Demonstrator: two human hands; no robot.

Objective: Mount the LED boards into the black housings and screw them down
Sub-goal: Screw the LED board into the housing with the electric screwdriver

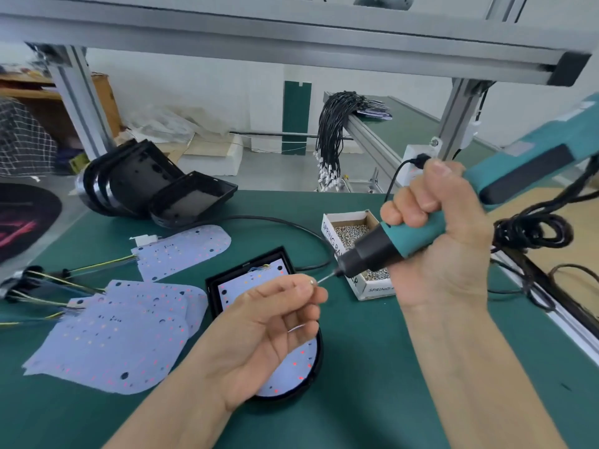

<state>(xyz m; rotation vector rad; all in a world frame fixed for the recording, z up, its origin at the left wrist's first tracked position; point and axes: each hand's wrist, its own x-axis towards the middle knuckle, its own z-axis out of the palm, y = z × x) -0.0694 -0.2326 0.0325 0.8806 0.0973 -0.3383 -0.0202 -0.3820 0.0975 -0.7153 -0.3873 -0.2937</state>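
Meanwhile left hand (269,322) pinches a screw (311,281) at the screwdriver (385,244) gripped by right hand (444,241), beside screw box (330,228).

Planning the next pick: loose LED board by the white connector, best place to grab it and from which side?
Take the LED board by its rounded far-right edge, coming from the right. It lies flat on the mat; that edge is bare and overlaps nothing. Its left end carries the connector and wires, so avoid pulling there. A pinch from above with a fingertip slipped under the edge should lift it.
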